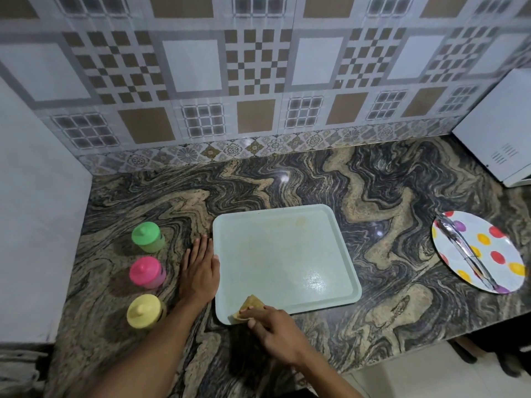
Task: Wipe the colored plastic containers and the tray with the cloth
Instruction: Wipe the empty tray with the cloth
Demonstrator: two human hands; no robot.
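Three containers stand in a column at the left of the counter (388,297): the green container (148,237) farthest, the pink container (147,272) in the middle, the yellow container (145,311) nearest. All are upright, lidded and apart from one another. The tray (287,254) lies flat at centre, just right of them.

Hand state:
- The left hand (201,268) lies flat on the counter with straight fingers, between the containers and the tray. Its thumb side touches the tray's left rim.
- The right hand (275,331) pinches the cloth (250,304) between fingertips and thumb, and holds it on the tray's near left corner.

Handling, as judged:
- Tray: thin, stiff plastic and probably light. Both its glossy face and the polished stone look slippery, so it is likely to slide under a wiping stroke. Brace it at the rim, as the left hand is placed to do. Faint stains show near the far edge.
- Cloth: soft and bunched. It will fold under pressure, so a flatter palm would cover more area than a pinch.
- Containers: small, light and easy to tip. Hold each round the body, not by the lid knob, while wiping.

A spotted plate (505,271) with tongs (462,251) on it lies well to the right.
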